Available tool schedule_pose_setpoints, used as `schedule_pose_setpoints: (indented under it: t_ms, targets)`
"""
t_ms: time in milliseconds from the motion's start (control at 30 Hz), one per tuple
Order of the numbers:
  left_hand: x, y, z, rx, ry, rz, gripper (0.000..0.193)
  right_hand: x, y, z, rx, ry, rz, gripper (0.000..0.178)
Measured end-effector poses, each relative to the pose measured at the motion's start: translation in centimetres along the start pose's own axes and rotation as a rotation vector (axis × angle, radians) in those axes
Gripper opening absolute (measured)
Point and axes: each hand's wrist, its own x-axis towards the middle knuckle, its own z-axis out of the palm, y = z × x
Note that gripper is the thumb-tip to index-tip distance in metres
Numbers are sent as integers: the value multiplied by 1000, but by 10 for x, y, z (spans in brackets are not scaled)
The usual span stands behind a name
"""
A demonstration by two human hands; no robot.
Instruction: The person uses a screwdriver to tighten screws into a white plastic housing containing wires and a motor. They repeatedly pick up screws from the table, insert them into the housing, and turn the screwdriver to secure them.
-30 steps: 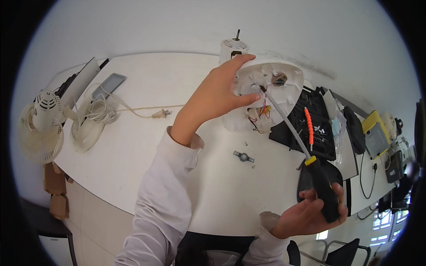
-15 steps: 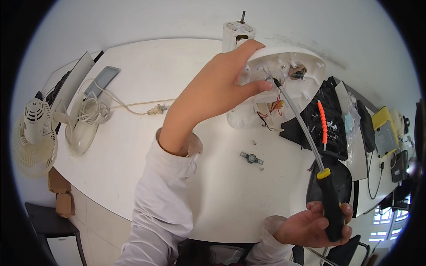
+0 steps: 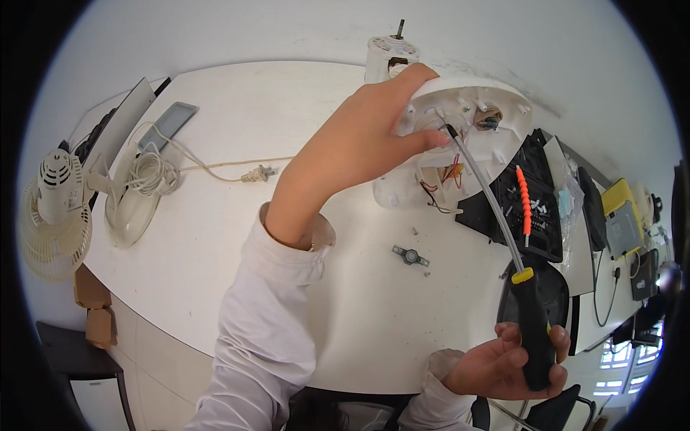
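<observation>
1. Scanning from my left: a small white desk fan [image 3: 54, 215] lies at the table's [image 3: 215, 287] left edge, with a coiled cord [image 3: 147, 172] just beside it and its plug [image 3: 255, 174] further in. None of it is in contact with my hands.
2. My left hand [image 3: 352, 154] is clamped on the rim of the white fan base [image 3: 460, 136], holding it tilted up off the table with its open underside toward me; coloured wires show inside.
3. A small grey metal bracket [image 3: 410, 256] lies loose on the table below the base, apart from everything.
4. The long screwdriver [image 3: 503, 230] runs from the base's interior down to my right hand [image 3: 503, 366], whose fingers are curled around the black-and-yellow handle. The tip sits inside the housing; whether it is seated in a screw head I cannot tell.
5. Judgement: the shaft should stay in line with the screw, with the left grip firm so the base does not twist, and the wires kept away from the tip.
6. A black tool case [image 3: 528, 208] with an orange-handled driver [image 3: 525, 197] lies beyond.
</observation>
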Motion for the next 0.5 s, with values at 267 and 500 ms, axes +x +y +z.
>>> schedule_pose_setpoints:
  t_ms: [267,500]
  targets:
    - [-1,2,-2,6,-5,-30,48,1,0,2,74,-20,70,42]
    - [-1,2,1,-35,31,11,47,4,2,-7,-128,-43,67,46]
